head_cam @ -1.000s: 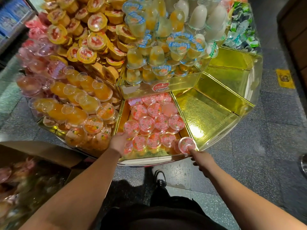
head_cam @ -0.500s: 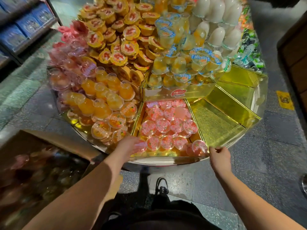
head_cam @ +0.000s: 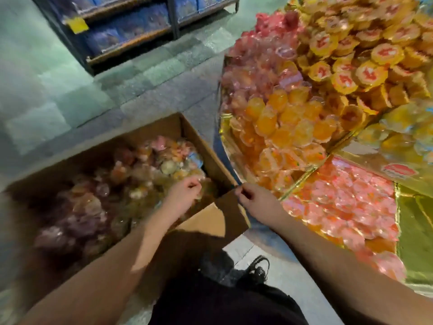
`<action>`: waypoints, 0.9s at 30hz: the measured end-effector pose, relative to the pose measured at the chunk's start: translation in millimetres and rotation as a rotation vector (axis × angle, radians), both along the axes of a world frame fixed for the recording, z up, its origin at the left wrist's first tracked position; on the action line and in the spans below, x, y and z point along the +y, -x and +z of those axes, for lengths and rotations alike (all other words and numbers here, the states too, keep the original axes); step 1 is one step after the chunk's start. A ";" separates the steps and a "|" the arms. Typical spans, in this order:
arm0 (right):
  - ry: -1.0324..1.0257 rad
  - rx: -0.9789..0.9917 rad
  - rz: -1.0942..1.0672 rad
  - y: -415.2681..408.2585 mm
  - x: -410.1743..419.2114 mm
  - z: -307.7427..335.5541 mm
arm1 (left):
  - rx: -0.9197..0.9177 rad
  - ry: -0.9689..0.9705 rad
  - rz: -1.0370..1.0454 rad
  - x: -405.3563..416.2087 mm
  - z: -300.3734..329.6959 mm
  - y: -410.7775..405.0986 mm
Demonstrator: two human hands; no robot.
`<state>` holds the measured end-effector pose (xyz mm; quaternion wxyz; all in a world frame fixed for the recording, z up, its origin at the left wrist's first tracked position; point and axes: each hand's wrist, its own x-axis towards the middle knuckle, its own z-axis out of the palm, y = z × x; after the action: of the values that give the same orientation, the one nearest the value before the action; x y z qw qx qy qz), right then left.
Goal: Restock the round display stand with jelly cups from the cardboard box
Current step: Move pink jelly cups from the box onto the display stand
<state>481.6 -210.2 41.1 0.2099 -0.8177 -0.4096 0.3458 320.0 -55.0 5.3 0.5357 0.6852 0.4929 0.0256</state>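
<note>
On the grey tiled floor (head_cam: 46, 73) at near left sits the cardboard box (head_cam: 210, 158) of jelly cups (head_cam: 164, 156). Left hand (head_cam: 182, 195) reaches inside, fingers curled, seemingly around a cup; blur hides it. Right hand (head_cam: 255, 200) hovers loosely curled, empty. Display stand (head_cam: 302, 179) fills the right; blue shelving (head_cam: 131, 26) stands far.

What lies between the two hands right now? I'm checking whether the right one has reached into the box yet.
In the head view, the brown cardboard box's near wall and folded flap lie between the left hand, inside over the jelly cups, and the right hand, outside.
</note>
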 end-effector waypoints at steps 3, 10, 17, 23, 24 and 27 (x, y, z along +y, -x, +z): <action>0.089 0.040 0.241 48.0 56.8 -17.7 | 0.104 -0.015 0.193 26.6 -16.0 84.3; 0.338 -0.071 0.613 139.6 146.2 -76.8 | 0.352 -0.036 0.561 28.2 -47.0 242.7; 0.393 -0.137 0.759 213.0 218.1 -102.4 | 0.580 -0.039 0.618 40.2 -82.9 304.5; 0.306 -0.125 0.709 281.2 270.5 -111.1 | 0.711 0.180 0.352 41.2 -100.0 322.3; 0.291 -0.083 0.648 291.5 276.9 -112.8 | 0.726 0.195 0.299 41.2 -103.7 323.6; 0.304 0.045 0.403 314.9 294.0 -124.2 | 0.779 0.168 0.183 43.3 -110.7 322.9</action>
<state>166.7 83.9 -83.2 0.0203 -0.7337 -0.5028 0.4565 -2.8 -11.7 -105.3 0.3586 0.5507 0.7182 -0.2289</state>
